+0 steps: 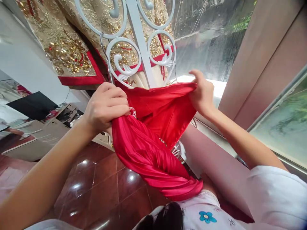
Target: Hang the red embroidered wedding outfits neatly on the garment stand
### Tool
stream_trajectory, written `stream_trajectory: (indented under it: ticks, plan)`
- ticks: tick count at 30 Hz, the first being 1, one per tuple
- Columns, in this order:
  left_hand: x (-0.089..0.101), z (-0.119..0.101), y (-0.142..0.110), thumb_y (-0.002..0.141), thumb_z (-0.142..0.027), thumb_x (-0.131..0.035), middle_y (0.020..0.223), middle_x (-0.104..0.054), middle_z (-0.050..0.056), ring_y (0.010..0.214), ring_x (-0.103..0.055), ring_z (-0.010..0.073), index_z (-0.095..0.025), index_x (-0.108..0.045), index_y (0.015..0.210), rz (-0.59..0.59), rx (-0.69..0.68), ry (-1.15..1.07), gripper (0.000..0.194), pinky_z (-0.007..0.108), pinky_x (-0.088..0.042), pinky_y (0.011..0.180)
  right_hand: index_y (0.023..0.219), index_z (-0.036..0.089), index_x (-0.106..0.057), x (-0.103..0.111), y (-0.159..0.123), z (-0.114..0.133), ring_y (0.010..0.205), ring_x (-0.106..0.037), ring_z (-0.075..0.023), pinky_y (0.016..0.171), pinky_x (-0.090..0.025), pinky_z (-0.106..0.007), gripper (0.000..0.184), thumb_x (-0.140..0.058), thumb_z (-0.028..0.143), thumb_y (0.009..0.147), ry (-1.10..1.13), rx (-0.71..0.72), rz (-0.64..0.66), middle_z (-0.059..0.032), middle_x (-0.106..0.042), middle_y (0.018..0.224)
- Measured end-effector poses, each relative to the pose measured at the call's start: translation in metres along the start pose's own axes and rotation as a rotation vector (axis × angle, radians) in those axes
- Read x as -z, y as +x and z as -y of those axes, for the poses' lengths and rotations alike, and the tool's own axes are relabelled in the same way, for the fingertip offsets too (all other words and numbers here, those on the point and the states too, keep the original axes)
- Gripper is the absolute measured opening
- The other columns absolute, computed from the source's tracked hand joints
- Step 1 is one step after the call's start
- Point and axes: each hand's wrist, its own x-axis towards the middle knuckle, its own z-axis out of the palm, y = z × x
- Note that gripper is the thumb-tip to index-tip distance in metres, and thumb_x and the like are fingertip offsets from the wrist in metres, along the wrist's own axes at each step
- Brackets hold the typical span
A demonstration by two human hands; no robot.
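Observation:
A shiny red satin garment (153,159) is stretched between my two hands, its top edge pulled nearly straight. My left hand (107,103) is closed in a fist round the gathered left part, where a small patterned trim shows below the fingers. At the other end my right hand (202,92) pinches the top right corner, with one finger raised. The bright red inner side (165,108) faces me, while the pinkish-red folds hang towards my body. A metal hanger hook (105,54) rises behind my left hand; whether it carries this garment I cannot tell.
Right behind the cloth stands a white scrolled metal rack (140,41). A gold sequined garment with red borders (69,54) hangs beyond it. Windows (206,41) line the right side. A dark monitor (32,105) and desks stand at the left, above a glossy brown tiled floor (96,182).

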Motion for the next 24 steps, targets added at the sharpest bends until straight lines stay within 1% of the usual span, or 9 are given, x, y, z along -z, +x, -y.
stream_trajectory:
  ticks: [3,6,8,10,12,14,19,21,24]
  plan:
    - [0.003,0.002,-0.004,0.096,-0.031,-0.031,0.060,-0.048,0.001,0.072,-0.049,0.0126,-0.018,-0.040,0.069,-0.004,-0.003,0.008,0.032,0.034,-0.032,0.068,0.091,0.009,-0.062,0.004,0.005,-0.006,0.069,-0.049,-0.0126,0.064,-0.035,-0.022,0.029,-0.041,0.008,0.070,0.101,0.006,0.238,-0.0061,-0.058,0.075]
    - [0.006,0.001,-0.002,0.093,-0.021,-0.036,0.062,-0.049,0.001,0.073,-0.048,0.0130,-0.018,-0.039,0.071,0.070,-0.020,0.029,0.023,0.033,-0.032,0.067,0.079,0.008,-0.062,0.019,0.009,-0.007,0.059,-0.040,-0.0093,0.057,-0.028,-0.022,0.021,-0.043,0.007,0.069,-0.050,0.048,0.438,-0.0040,-0.052,0.064]
    - [0.008,-0.001,0.002,0.090,-0.013,-0.039,0.061,-0.049,0.001,0.071,-0.047,0.0129,-0.018,-0.038,0.071,0.113,-0.040,0.046,0.020,0.033,-0.031,0.066,0.091,0.010,-0.064,0.028,0.005,-0.007,0.057,-0.039,-0.0095,0.056,-0.025,-0.022,0.031,-0.043,0.006,0.069,-0.192,0.070,0.401,-0.0047,-0.054,0.066]
    - [0.010,-0.003,0.004,0.088,-0.011,-0.039,0.060,-0.049,0.000,0.070,-0.046,0.0128,-0.018,-0.037,0.070,0.129,-0.046,0.062,0.020,0.033,-0.031,0.066,0.107,0.015,-0.063,0.033,-0.007,-0.008,0.060,-0.046,-0.0119,0.057,-0.027,-0.023,0.044,-0.041,0.007,0.069,-0.229,0.087,0.283,-0.0059,-0.060,0.075]
    - [0.014,-0.004,0.005,0.089,-0.011,-0.037,0.061,-0.049,0.000,0.070,-0.047,0.0131,-0.019,-0.037,0.071,0.144,-0.041,0.058,0.020,0.033,-0.033,0.066,0.111,0.018,-0.063,0.037,-0.021,-0.007,0.064,-0.052,-0.0139,0.058,-0.031,-0.023,0.050,-0.039,0.008,0.068,-0.099,0.094,0.223,-0.0055,-0.064,0.081]
    - [0.015,-0.003,0.008,0.090,-0.013,-0.034,0.062,-0.049,0.000,0.069,-0.047,0.0134,-0.020,-0.037,0.071,0.170,-0.044,0.049,0.020,0.033,-0.033,0.065,0.105,0.018,-0.064,0.042,-0.032,0.001,0.068,-0.056,-0.0141,0.059,-0.037,-0.022,0.049,-0.038,0.007,0.065,0.120,0.074,0.255,-0.0044,-0.065,0.083]
    - [0.012,0.002,0.026,0.090,-0.018,-0.030,0.061,-0.048,-0.001,0.061,-0.041,0.0126,-0.019,-0.040,0.067,0.235,-0.075,0.106,0.025,0.031,-0.031,0.062,0.084,0.017,-0.060,0.055,-0.068,0.067,0.069,-0.059,-0.0137,0.062,-0.044,-0.021,0.027,-0.041,0.009,0.066,0.629,-0.017,0.510,-0.0027,-0.063,0.074]
    - [0.013,0.005,0.034,0.090,-0.021,-0.030,0.059,-0.048,-0.001,0.059,-0.041,0.0122,-0.019,-0.041,0.068,0.292,-0.098,0.073,0.025,0.031,-0.032,0.061,0.090,0.018,-0.057,0.050,-0.096,0.099,0.064,-0.057,-0.0133,0.058,-0.045,-0.021,0.029,-0.043,0.012,0.065,0.853,-0.010,0.599,-0.0020,-0.062,0.072]
    - [0.022,0.009,0.043,0.089,-0.017,-0.028,0.059,-0.048,0.000,0.058,-0.042,0.0118,-0.020,-0.040,0.069,0.367,-0.093,-0.030,0.023,0.032,-0.033,0.061,0.091,0.020,-0.054,0.030,-0.135,0.140,0.066,-0.056,-0.0153,0.060,-0.046,-0.024,0.027,-0.047,0.019,0.065,1.034,-0.100,0.640,-0.0039,-0.061,0.076]
